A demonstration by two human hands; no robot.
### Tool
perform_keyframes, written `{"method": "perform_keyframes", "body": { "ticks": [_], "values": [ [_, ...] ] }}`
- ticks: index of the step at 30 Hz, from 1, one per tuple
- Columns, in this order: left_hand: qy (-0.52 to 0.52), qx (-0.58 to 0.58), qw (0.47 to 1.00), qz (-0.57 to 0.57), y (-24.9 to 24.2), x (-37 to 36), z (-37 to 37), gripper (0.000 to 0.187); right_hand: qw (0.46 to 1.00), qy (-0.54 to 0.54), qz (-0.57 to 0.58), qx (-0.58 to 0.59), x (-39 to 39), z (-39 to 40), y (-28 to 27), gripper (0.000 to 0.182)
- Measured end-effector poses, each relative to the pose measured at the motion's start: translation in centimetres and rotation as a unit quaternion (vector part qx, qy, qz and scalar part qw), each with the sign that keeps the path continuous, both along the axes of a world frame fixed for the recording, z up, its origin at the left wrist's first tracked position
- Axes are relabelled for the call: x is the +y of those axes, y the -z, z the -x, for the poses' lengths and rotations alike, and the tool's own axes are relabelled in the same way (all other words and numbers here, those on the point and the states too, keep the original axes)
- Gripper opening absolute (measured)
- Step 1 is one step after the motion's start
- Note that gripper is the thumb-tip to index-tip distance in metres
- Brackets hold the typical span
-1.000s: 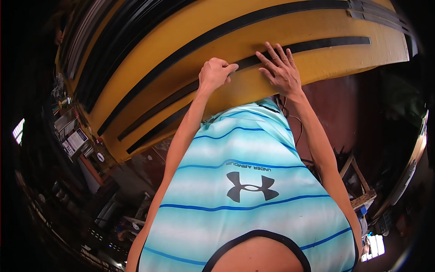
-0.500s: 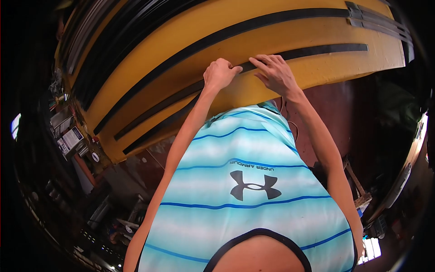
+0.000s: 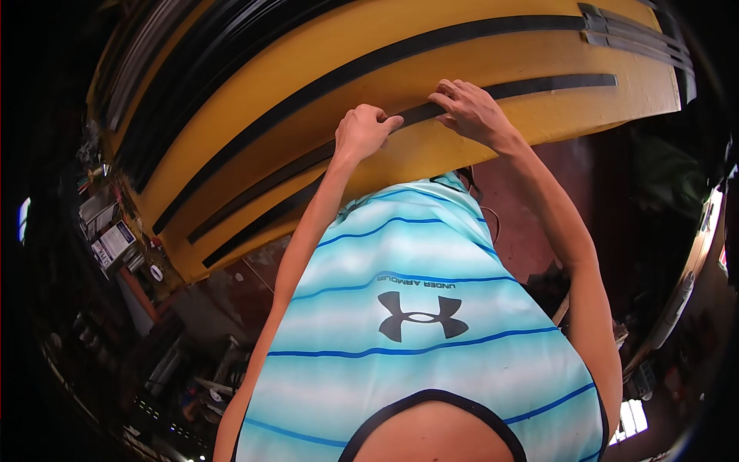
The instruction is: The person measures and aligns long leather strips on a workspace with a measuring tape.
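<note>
A long, flat black strip (image 3: 550, 86) lies across the yellow tabletop, passing under both hands. My left hand (image 3: 363, 132) is closed at its middle, fingers curled and thumb pointing right along the strip. To the right, my right hand (image 3: 473, 113) pinches the same strip, with its fingertips and thumb at the edges. A short stretch of strip shows between the two hands. Nearer my body, another black strip (image 3: 262, 222) runs up toward my left forearm, which hides its far end. The exact material of the strips cannot be made out.
Beyond my hands lies a longer black strip (image 3: 369, 63), with bundled dark strips (image 3: 196, 73) at the far left. Grey straps (image 3: 635, 37) sit at the far right corner. The yellow table (image 3: 647, 96) ends just before my shirt. Printed packets (image 3: 115, 240) stand left of it.
My right hand has shifted slightly right and up along the strip, widening the gap between the hands. My left hand has moved slightly left. The whole view has drifted a little.
</note>
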State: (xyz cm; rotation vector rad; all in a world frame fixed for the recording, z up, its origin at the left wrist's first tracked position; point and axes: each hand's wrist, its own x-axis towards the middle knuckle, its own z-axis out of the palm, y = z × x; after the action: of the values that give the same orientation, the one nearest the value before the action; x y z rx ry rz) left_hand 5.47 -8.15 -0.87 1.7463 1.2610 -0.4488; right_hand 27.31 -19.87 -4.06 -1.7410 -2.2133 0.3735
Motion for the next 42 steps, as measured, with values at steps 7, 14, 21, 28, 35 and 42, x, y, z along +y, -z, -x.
{"method": "perform_keyframes", "body": {
  "ticks": [7,14,21,28,35,42],
  "values": [
    [0.004,-0.035,0.998,0.045,0.7,-0.1,0.2,0.035,1.000,0.028,0.001,0.005,-1.2,-1.8,0.1,0.041],
    [0.039,-0.142,0.970,0.192,0.4,1.7,2.9,0.022,1.000,0.022,0.005,0.013,-1.1,-1.8,-0.1,0.039],
    [-0.043,-0.175,0.982,0.061,-1.3,0.7,2.5,0.020,0.999,0.042,-0.001,0.020,-1.3,-1.6,0.2,0.039],
    [-0.116,-0.316,0.941,0.035,0.5,0.6,4.0,0.021,0.998,0.060,0.024,0.008,-1.1,-1.4,0.2,0.042],
    [-0.138,-0.328,0.933,0.057,1.4,1.2,4.4,0.017,0.989,0.046,-0.103,0.099,2.2,6.3,0.3,0.048],
    [-0.252,-0.455,0.853,-0.035,2.8,-0.1,5.0,0.015,0.977,0.041,0.050,0.202,3.5,8.0,2.4,0.040]
  ]
}}
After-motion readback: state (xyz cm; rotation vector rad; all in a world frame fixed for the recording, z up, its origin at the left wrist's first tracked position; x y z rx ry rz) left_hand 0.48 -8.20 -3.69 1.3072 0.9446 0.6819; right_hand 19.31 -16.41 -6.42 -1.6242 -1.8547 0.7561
